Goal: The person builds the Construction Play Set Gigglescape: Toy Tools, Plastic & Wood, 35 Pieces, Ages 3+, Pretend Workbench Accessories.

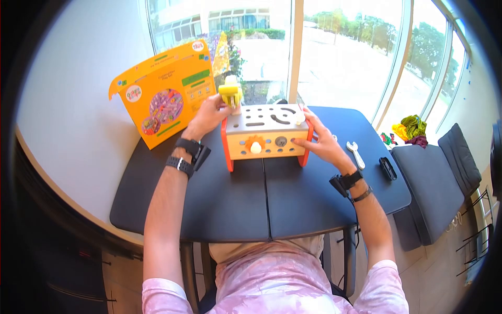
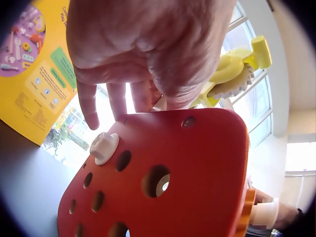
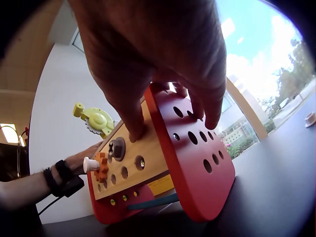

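Observation:
A toy workbench [image 1: 267, 142] with a grey top, pale wooden front and red side panels stands on the dark table. At its upper left corner, a yellow toy circular saw [image 1: 230, 93] stands upright. My left hand [image 1: 208, 116] pinches at the saw's lower end; the fingertips are partly hidden. My right hand [image 3: 158, 54] grips the right red panel [image 3: 195, 153], thumb on the front and fingers over the outer side. On the front sit an orange gear [image 3: 101, 167] with a white peg [image 3: 91, 165] and a grey bolt [image 3: 117, 148]. Another white peg [image 2: 104, 148] sticks out of the left panel.
A yellow-orange toy box [image 1: 167, 94] stands behind on the left, by the window. Right of the workbench lie a white toy wrench [image 1: 355, 155] and a black case [image 1: 387, 169]. A grey cushioned seat [image 1: 431, 193] with colourful cloths [image 1: 412, 130] is beyond the table's right edge.

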Demonstrator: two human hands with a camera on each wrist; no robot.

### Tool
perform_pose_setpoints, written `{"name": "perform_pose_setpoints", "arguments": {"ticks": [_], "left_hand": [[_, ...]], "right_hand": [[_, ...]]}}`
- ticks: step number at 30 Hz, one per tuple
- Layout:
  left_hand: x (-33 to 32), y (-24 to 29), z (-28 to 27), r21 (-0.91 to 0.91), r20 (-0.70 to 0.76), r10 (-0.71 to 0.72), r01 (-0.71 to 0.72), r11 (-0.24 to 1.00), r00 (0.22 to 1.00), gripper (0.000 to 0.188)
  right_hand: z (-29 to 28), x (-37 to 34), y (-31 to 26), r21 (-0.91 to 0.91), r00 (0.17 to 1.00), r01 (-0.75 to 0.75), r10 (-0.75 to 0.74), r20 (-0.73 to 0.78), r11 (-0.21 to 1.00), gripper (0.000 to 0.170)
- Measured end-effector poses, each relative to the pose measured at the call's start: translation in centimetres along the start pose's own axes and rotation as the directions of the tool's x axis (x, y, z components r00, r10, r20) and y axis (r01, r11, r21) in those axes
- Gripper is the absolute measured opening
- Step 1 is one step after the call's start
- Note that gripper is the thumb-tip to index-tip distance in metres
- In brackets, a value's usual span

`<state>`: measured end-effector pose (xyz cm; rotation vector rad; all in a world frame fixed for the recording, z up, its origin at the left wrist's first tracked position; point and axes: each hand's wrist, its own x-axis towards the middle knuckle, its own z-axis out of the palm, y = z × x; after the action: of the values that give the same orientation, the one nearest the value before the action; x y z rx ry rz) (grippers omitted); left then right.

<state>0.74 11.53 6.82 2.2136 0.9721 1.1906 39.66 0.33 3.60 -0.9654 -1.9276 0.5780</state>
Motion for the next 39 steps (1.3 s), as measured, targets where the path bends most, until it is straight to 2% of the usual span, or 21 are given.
{"name": "perform_pose_setpoints", "arguments": {"ticks": [3,6,8,9,10,13,15,18,19,22,25,35,39], "left_hand": [[-0.9,1.5,0.0,0.047,0.024,-0.020,0.019,0.999,1.000,0.039],[-2.0,0.2,0.0,0.018,0.043,-0.081,0.081,0.997,0.996,0.044],[-3.2,1.1,-0.1,-0.041,0.052,-0.163,0.165,0.985,0.985,0.047],[-3.7,1.4,-0.6,0.005,0.103,-0.228,0.228,0.974,0.968,0.052],[-4.0,1.4,-0.9,0.000,0.102,-0.225,0.226,0.974,0.969,0.052],[-4.8,1.8,-1.3,-0.009,0.097,-0.219,0.221,0.975,0.971,0.052],[-5.2,2.7,-1.7,-0.002,0.086,-0.221,0.222,0.975,0.971,0.052],[-5.9,3.3,-2.1,-0.057,0.163,-0.209,0.220,0.974,0.964,0.055],[-6.1,4.1,-2.1,-0.014,0.155,-0.198,0.202,0.979,0.968,0.058],[-6.5,6.0,-2.0,0.098,0.144,-0.176,0.163,0.982,0.974,0.064],[-6.4,6.3,-2.2,0.157,0.139,-0.172,0.149,0.976,0.975,0.062],[-6.7,9.0,-1.5,0.236,0.070,-0.194,0.172,0.956,0.979,0.055],[-6.4,8.2,-1.1,0.242,0.017,-0.182,0.173,0.955,0.983,0.055]], "right_hand": [[0.2,-0.3,-0.7,0.120,0.999,-0.045,0.046,-0.003,0.992,0.092],[-0.2,-0.2,-0.2,-0.085,1.000,0.014,-0.012,0.018,0.996,0.090],[-0.3,-0.1,0.3,-0.096,0.998,0.053,-0.050,0.031,0.994,0.090],[-0.4,0.0,0.6,-0.112,0.996,0.081,-0.077,0.039,0.990,0.091],[-0.4,0.1,0.2,-0.127,0.994,0.108,-0.102,0.048,0.986,0.092],[-0.3,0.0,-1.0,0.066,0.999,-0.045,0.044,0.023,0.997,0.087],[0.0,0.2,0.0,-0.058,0.998,-0.031,0.028,-0.057,0.998,0.083],[0.1,0.8,1.0,-0.223,0.990,-0.029,-0.003,-0.141,0.974,0.079],[0.1,1.0,1.2,-0.272,0.987,-0.032,-0.013,-0.161,0.962,0.078],[-0.2,2.4,1.8,-0.274,0.985,-0.105,0.061,-0.163,0.956,0.079],[-0.3,3.8,2.7,-0.191,0.978,-0.184,0.160,-0.135,0.964,0.078],[-0.3,7.6,5.4,-0.220,0.978,-0.202,0.185,-0.097,0.954,0.083],[-0.1,8.7,6.3,-0.226,0.979,-0.197,0.180,-0.095,0.954,0.082]]}}
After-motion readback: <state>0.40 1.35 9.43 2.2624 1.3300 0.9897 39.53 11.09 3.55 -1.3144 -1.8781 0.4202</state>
